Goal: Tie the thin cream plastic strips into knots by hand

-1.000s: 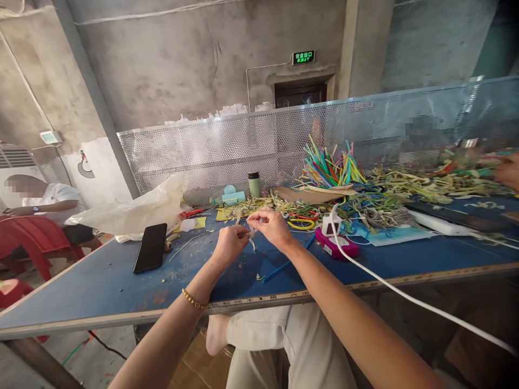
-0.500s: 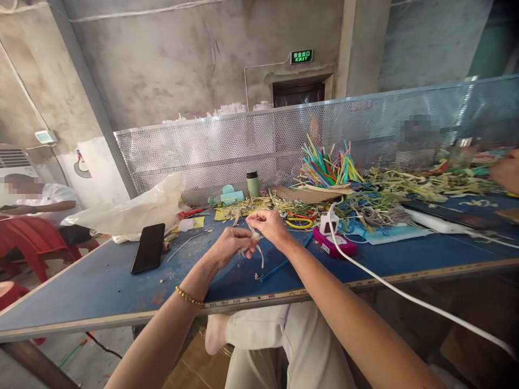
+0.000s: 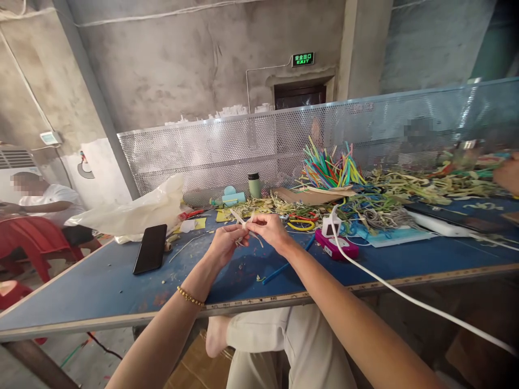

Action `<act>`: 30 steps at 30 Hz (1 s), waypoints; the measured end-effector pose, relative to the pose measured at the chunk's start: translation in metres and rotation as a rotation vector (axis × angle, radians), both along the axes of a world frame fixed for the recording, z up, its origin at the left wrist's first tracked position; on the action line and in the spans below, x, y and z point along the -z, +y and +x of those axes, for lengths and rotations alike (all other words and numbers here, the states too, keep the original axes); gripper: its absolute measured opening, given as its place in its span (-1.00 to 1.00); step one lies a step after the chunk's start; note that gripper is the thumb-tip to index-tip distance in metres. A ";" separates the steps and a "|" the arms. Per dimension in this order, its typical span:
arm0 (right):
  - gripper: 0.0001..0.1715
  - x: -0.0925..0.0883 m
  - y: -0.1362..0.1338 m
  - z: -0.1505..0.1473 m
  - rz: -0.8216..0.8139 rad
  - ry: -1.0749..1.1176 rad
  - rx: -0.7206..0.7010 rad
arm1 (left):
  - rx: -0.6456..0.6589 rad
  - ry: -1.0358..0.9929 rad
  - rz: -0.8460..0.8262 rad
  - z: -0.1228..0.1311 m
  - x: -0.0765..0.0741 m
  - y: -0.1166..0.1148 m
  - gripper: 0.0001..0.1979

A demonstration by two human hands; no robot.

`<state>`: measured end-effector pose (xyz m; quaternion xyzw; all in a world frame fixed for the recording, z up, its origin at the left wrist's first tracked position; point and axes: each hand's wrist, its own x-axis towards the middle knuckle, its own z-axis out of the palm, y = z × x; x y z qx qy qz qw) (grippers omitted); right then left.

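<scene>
Close together above the blue table, my two hands meet on a thin pale strip, whose material I cannot make out. My left hand pinches it from the left, fingers closed. From the other side the fingertips of my right hand are closed on it too. One end of the pale strip sticks up beyond the fingers, and another end hangs below my right hand. The part between the fingertips is hidden. Under my right forearm lies a thin blue tube.
A black phone lies left on the blue table. To the right are a magenta power block with a white cable, heaped dry strips and coloured tubes. A green bottle stands behind. Another person sits at far left.
My hands have drawn together, the right one moving down to the left one. The strip now points up beyond the fingers, and its hanging end has shifted.
</scene>
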<state>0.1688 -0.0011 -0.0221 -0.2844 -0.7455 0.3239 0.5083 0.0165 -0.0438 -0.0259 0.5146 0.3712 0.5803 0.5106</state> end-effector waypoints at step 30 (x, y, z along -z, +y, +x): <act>-0.72 0.001 0.001 0.001 -0.063 -0.051 0.066 | -0.169 0.177 0.205 0.006 0.005 0.000 -0.82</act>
